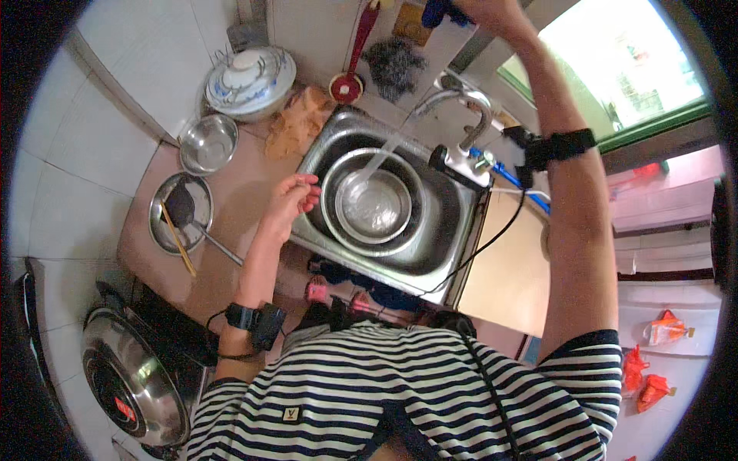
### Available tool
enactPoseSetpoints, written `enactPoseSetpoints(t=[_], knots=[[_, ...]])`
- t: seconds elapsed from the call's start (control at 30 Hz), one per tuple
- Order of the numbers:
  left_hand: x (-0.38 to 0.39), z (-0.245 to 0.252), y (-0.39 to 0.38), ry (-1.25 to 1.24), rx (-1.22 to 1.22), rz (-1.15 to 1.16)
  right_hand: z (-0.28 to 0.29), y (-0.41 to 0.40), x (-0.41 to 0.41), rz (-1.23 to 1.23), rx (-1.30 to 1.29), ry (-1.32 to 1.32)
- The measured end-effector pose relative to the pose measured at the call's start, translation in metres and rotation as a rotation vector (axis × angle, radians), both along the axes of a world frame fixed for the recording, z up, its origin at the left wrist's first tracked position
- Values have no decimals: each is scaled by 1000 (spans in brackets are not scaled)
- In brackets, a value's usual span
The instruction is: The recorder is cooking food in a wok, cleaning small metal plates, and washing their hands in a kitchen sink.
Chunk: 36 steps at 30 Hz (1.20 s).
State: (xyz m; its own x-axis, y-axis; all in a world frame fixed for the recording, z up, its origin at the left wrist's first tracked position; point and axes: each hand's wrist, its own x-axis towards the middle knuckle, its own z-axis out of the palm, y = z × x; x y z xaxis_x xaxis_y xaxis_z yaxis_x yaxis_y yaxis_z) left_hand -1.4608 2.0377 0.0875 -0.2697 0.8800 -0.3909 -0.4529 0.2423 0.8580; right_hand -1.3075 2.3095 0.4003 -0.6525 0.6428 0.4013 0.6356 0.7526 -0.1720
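My left hand (291, 203) hovers beside the left rim of a stainless steel sink (452, 230), its fingers loosely curled and apart with nothing in them. Inside the sink sits a metal basin (420, 199) with a smaller round metal bowl (375, 207) within it. Water runs from a curved chrome faucet (464, 95) into the bowl. At the top edge, my right hand (496, 14) reaches up to the wall, next to a dark blue item (443, 14). Its fingers are partly cut off, so whether it grips anything is unclear.
Left on the counter are a metal bowl (209, 144), a metal pan (157, 222) with chopsticks (179, 239), and stacked blue-and-white dishes (251, 83). A lidded wok (138, 380) stands lower left. A cutting board (507, 253) lies right of the sink, crossed by a black cable (501, 222).
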Motion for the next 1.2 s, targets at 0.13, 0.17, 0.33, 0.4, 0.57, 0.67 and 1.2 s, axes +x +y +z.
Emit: enactPoseSetpoints(t=[0.13,0.17,0.33,0.4,0.57,0.67,1.2], knots=[[0,-2,-14,12,-52,43,-28,-17,49,136,96,111],[-3,-6,-26,14,-62,91,-43,-20,54,124,50,76],[5,-20,-58,21,-89,86,-152,-60,123,-117,-111,-138],[15,-28,-71,-5,-117,-18,-186,-76,142,-164,-136,-253],[47,-68,-109,-159,-242,-266,-237,-43,197,-181,-41,-407],[60,-134,-147,-293,-413,-53,-232,-74,176,-244,-225,-212],[18,-430,-276,-543,-103,932,-293,-213,206,-470,-711,92]])
